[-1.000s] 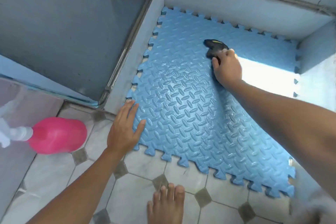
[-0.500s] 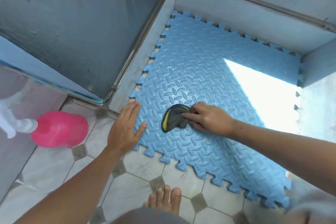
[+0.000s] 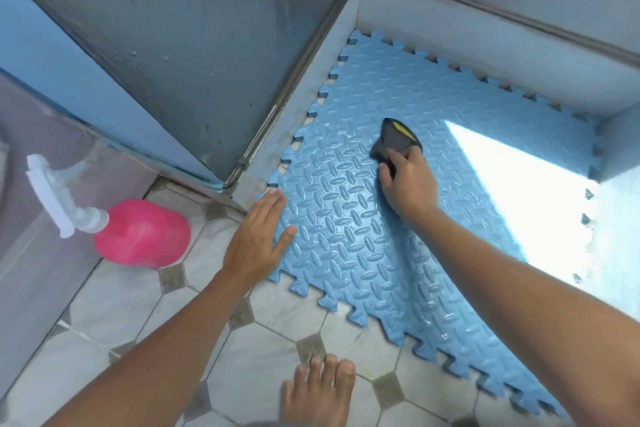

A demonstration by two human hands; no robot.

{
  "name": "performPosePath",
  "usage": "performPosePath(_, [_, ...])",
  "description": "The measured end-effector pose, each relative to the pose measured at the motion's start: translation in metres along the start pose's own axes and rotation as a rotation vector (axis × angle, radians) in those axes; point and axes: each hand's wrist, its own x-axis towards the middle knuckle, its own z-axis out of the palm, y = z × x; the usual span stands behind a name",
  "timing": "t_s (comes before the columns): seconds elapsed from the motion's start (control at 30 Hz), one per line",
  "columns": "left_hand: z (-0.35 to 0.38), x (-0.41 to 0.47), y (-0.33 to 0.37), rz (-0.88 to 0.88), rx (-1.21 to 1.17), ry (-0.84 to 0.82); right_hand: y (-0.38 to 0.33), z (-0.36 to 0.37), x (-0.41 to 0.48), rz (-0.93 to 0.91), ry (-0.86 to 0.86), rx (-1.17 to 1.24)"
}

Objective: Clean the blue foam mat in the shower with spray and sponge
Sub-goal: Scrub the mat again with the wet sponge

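The blue foam mat (image 3: 346,218), with a raised tread pattern and jigsaw edges, lies on the shower floor. My right hand (image 3: 408,180) presses a dark sponge with a yellow stripe (image 3: 396,137) onto the middle of the mat, fingers closed over its near end. Flat on the mat's near left corner rests my left hand (image 3: 258,236), fingers spread, holding nothing. A pink spray bottle with a white trigger head (image 3: 142,232) stands on the tiled floor to the left, apart from both hands.
Grey shower walls (image 3: 450,31) and a metal door track (image 3: 277,114) border the mat at left and back. A bright patch of sunlight (image 3: 519,191) covers the mat's right side. My bare foot (image 3: 318,392) stands on the octagonal floor tiles (image 3: 145,305) in front.
My right hand has slid the sponge away from me, from the mat's near left part toward its middle. The left hand has stayed on the corner.
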Motion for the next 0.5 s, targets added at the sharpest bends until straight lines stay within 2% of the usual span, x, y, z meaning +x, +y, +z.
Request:
performPosePath(0.17, [-0.014, -0.017, 0.013, -0.16, -0.275, 0.038, -0.059, 0.02, -0.049, -0.272, -0.149, 0.01])
performPosePath(0.3, [-0.026, -0.06, 0.016, -0.3, -0.372, 0.232, -0.077, 0.024, -0.073, -0.497, -0.239, -0.003])
performPosePath(0.5, [-0.041, -0.092, 0.004, -0.619, -0.348, 0.532, -0.099, 0.037, -0.088, -0.584, -0.276, 0.035])
